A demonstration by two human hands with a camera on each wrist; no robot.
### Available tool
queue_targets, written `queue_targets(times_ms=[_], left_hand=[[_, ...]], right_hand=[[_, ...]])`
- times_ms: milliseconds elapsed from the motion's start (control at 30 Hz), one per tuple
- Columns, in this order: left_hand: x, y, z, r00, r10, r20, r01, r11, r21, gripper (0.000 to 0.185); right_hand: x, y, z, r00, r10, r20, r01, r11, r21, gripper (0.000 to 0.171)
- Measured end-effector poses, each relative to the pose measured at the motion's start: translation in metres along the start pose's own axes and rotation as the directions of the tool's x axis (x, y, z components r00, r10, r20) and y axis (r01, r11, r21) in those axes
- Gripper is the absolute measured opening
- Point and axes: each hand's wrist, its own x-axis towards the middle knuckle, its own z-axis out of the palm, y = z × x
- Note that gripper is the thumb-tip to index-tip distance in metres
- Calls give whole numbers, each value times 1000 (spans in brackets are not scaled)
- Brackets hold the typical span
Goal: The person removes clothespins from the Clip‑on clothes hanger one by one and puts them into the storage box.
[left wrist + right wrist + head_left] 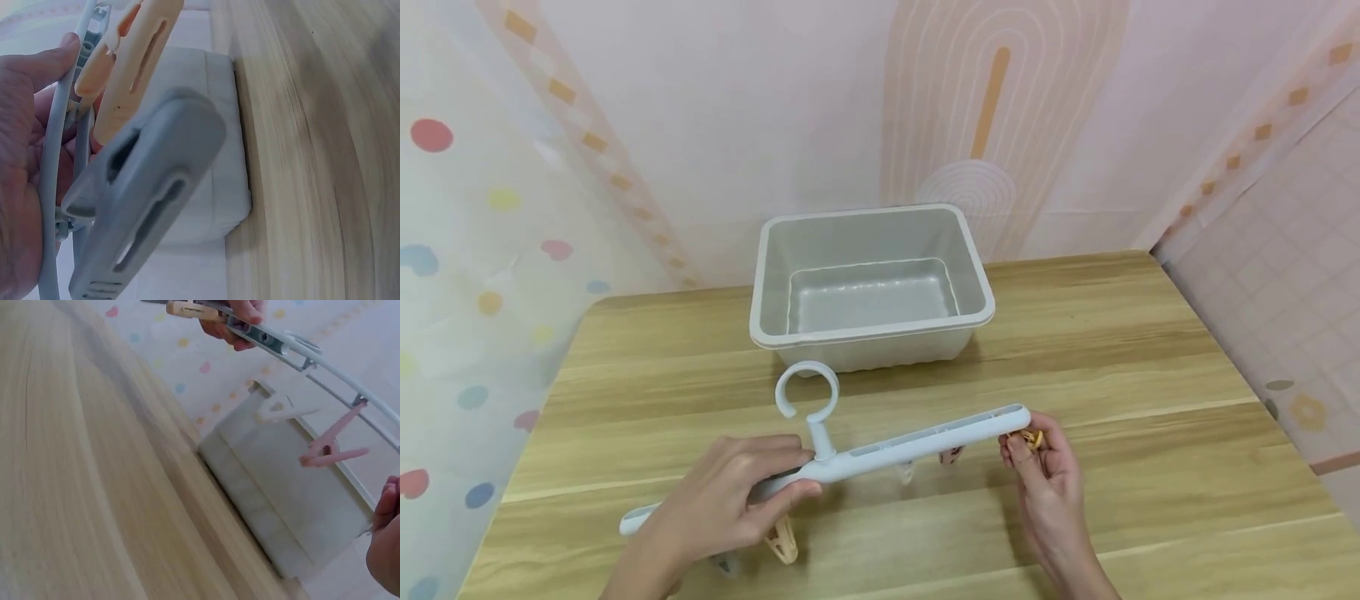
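- Left hand grips hanger near hook; hold level.
- Right hand pinches yellow clip at right end; squeeze fully.
- Bin far.

Bare wooden table lies open to either side of the hanger; behind it the grey tub blocks the way, seemingly close to the wall.
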Motion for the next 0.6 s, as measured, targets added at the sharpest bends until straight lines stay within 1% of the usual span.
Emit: queue_targets(times_ms=[67,100,200,267,333,367,400,500,567,600], left_hand=[[-1,-1,0,1000,-3,-4,3,1000,12,12],[-2,-2,1,1000,3,-10,-2,1000,19,11],[-3,-5,3,1000,6,-18,-5,999,50,13],[-3,-5,4,1000,-4,-17,5,997,71,15],[-1,-4,5,1000,-20,-12,21,996,90,18],[-1,-4,5,999,-31,-8,32,995,98,20],[0,-3,4,999,-43,-3,43,993,109,20],[3,1,3,997,-75,16,72,988,139,20],[4,3,2,996,-90,27,84,984,157,19],[5,3,2,995,-93,30,87,983,164,19]], right_hand=[[0,-2,0,998,-2,-61,-7,991,-136,29],[1,-2,0,996,-8,-88,-11,977,-212,28],[0,-3,-2,990,-38,-136,-19,919,-395,21],[0,-2,-3,988,-86,-130,11,868,-497,19],[1,1,-4,985,-150,-89,73,820,-568,20],[2,2,-5,980,-188,-61,113,788,-605,21],[2,3,-6,972,-233,-26,161,743,-650,22],[4,7,-10,935,-343,87,283,577,-766,25],[6,9,-13,905,-392,164,348,464,-814,27],[7,10,-15,893,-405,197,371,415,-831,27]])
